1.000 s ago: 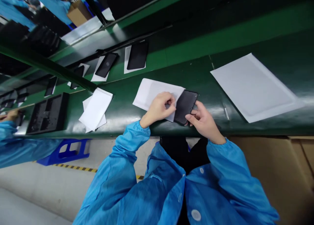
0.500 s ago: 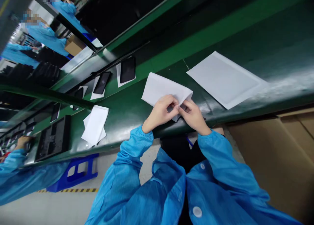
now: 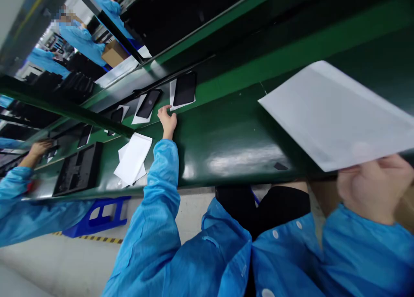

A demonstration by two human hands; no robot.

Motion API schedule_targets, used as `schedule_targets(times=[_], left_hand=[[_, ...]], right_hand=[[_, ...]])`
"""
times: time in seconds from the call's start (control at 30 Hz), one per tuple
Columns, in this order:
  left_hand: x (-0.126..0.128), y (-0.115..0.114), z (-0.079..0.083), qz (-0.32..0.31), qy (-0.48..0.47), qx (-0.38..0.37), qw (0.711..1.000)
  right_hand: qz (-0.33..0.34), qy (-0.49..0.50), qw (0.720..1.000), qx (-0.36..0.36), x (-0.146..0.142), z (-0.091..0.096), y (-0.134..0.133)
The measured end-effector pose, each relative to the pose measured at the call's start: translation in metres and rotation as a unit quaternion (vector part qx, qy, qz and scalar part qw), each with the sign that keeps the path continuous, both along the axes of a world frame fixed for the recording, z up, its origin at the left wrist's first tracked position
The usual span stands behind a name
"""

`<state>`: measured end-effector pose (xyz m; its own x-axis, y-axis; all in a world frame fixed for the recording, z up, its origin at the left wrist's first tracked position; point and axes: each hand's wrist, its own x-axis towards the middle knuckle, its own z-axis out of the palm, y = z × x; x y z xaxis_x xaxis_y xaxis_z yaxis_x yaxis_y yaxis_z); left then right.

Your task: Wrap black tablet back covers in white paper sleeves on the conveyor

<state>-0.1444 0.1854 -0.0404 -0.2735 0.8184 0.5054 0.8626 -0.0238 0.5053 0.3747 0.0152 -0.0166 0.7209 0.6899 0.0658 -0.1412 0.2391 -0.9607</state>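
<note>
- The left hand (image 3: 168, 121) stretches far out, its fingertips pinching the corner of a white sheet under a flat, glossy black phone (image 3: 184, 89) on the tabletop (image 3: 233, 128).
- The right hand (image 3: 375, 184), blurred, grips the near edge of a large, smooth white envelope (image 3: 333, 111), held just above the shiny green surface.
- Loose white sheets (image 3: 132, 159) lie stacked beside a black moulded tray (image 3: 77, 169).
</note>
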Motion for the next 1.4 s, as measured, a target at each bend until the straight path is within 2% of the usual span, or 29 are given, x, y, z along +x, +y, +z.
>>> schedule_targets(times=[0.1, 0.17, 0.23, 0.3, 0.37, 0.43, 0.5, 0.57, 0.63, 0.7, 0.8, 0.9, 1.0, 1.1, 1.2, 1.3, 1.4], left_hand=[[-0.004, 0.022, 0.000, 0.023, -0.008, -0.032, 0.999], [0.000, 0.033, 0.002, 0.027, -0.009, -0.076, 0.997], [0.001, 0.041, 0.002, 0.010, -0.010, -0.108, 0.994], [-0.002, 0.046, -0.001, -0.016, -0.018, -0.114, 0.993], [-0.008, 0.049, -0.007, -0.040, -0.029, -0.106, 0.993], [-0.015, 0.051, -0.012, -0.063, -0.035, -0.101, 0.992], [-0.019, 0.054, -0.016, -0.088, -0.037, -0.105, 0.990], [-0.019, 0.056, -0.016, -0.108, -0.033, -0.112, 0.987], [-0.016, 0.058, -0.013, -0.118, -0.021, -0.114, 0.986], [-0.009, 0.059, -0.008, -0.124, -0.005, -0.116, 0.985], [0.001, 0.057, 0.001, -0.145, 0.021, -0.128, 0.981], [0.009, 0.051, 0.008, -0.166, 0.047, -0.130, 0.976], [0.018, 0.044, 0.011, -0.165, 0.060, -0.082, 0.981], [0.037, 0.040, 0.009, -0.154, 0.052, -0.030, 0.986], [0.069, 0.030, 0.006, -0.163, 0.046, -0.004, 0.986], [0.111, 0.010, 0.005, -0.242, 0.063, 0.021, 0.968], [0.145, -0.017, 0.005, -0.358, 0.102, 0.038, 0.927]], right_hand=[[0.031, -0.047, 0.997, -0.044, 0.021, 0.006, 0.005], [0.046, -0.072, 0.989, -0.118, 0.031, 0.005, 0.004], [0.047, -0.093, 0.973, -0.205, 0.038, 0.000, 0.001], [0.034, -0.116, 0.962, -0.245, 0.044, -0.004, 0.000], [-0.013, -0.136, 0.968, -0.211, 0.047, -0.007, 0.000], [-0.093, -0.169, 0.974, -0.115, 0.046, -0.008, 0.003], [-0.191, -0.221, 0.956, 0.011, 0.038, -0.008, 0.005], [-0.215, -0.284, 0.929, 0.096, 0.022, -0.007, 0.007], [-0.130, -0.344, 0.925, 0.095, 0.000, -0.005, 0.009], [0.019, -0.390, 0.919, 0.054, -0.027, -0.004, 0.016], [0.246, -0.402, 0.882, 0.023, -0.076, -0.002, 0.043], [0.418, -0.302, 0.857, 0.005, -0.129, -0.004, 0.080], [0.531, -0.161, 0.831, -0.038, -0.169, -0.005, 0.111], [0.589, -0.027, 0.805, -0.063, -0.186, -0.002, 0.129], [0.606, 0.104, 0.784, -0.084, -0.188, 0.003, 0.140], [0.581, 0.192, 0.785, -0.096, -0.187, 0.005, 0.145], [0.521, 0.229, 0.818, -0.083, -0.189, 0.002, 0.148]])
